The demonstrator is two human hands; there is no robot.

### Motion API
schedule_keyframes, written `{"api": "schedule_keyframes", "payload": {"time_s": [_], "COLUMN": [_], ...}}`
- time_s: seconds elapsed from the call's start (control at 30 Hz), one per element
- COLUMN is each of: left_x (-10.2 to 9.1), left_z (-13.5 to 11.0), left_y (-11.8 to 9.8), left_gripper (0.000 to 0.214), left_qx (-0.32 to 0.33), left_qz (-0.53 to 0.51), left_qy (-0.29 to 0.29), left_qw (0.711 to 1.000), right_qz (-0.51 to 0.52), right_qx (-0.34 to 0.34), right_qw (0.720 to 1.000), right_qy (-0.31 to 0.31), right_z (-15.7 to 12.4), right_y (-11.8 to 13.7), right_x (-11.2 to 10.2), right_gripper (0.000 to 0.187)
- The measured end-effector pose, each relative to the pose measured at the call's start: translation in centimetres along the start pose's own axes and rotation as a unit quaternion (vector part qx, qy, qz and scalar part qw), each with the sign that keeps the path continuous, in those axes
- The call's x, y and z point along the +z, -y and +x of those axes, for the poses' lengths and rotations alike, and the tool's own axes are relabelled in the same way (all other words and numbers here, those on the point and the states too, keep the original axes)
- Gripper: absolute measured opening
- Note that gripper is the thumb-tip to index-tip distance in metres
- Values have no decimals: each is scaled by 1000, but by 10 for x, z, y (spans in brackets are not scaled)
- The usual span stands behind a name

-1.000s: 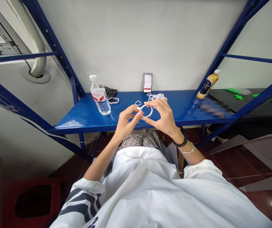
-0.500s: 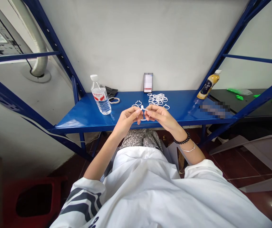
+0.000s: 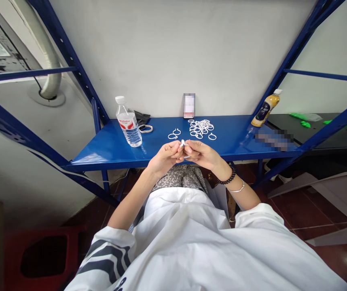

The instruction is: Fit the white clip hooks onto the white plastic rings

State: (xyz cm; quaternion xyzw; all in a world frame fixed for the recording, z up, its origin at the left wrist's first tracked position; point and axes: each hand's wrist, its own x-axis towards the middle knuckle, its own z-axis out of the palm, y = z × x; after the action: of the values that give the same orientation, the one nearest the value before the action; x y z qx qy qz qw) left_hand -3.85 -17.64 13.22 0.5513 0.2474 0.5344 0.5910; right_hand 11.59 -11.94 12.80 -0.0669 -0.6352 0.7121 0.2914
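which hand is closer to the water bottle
Left. The left hand is just to the right of the water bottle; the right hand is farther right, past the left hand.

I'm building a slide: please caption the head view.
Left hand and right hand hold a white ring near a pile of white rings on a blue table.

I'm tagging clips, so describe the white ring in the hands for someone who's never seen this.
At the front edge of the blue table, the left hand and right hand meet. The white ring is pinched between them, largely hidden. Unlike the loose white rings lying on the table beyond, it alone is held.
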Motion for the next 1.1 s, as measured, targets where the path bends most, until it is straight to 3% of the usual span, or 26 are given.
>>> {"api": "schedule_keyframes", "payload": {"time_s": [0.3, 0.43, 0.6, 0.7, 0.83, 0.93, 1.1], "left_x": [4, 5, -4, -9, -10, -10, -11], "left_z": [0, -3, -4, -4, -5, -5, -4], "left_y": [-1, -4, -4, -5, -6, -5, -3], "left_gripper": [63, 52, 37, 32, 24, 20, 18], "left_qx": [74, 58, 118, 194, 278, 312, 343], "left_qz": [25, 27, 160, 273, 396, 461, 526], "left_qy": [-22, -16, -92, -136, -169, -181, -203], "left_qw": [997, 998, 976, 932, 859, 811, 751], "right_qz": [-35, -37, -157, -308, -510, -605, -678], "right_qx": [-49, -22, -67, -141, -237, -273, -299], "right_qw": [997, 999, 982, 929, 798, 714, 639], "right_qy": [-48, -30, -81, -151, -215, -222, -209], "right_z": [-1, -4, -9, -12, -15, -14, -12], "right_y": [5, 9, 15, 20, 21, 19, 14], "right_x": [9, 6, 4, 8, 14, 14, 11], "right_gripper": [55, 48, 38, 33, 27, 27, 26]}}
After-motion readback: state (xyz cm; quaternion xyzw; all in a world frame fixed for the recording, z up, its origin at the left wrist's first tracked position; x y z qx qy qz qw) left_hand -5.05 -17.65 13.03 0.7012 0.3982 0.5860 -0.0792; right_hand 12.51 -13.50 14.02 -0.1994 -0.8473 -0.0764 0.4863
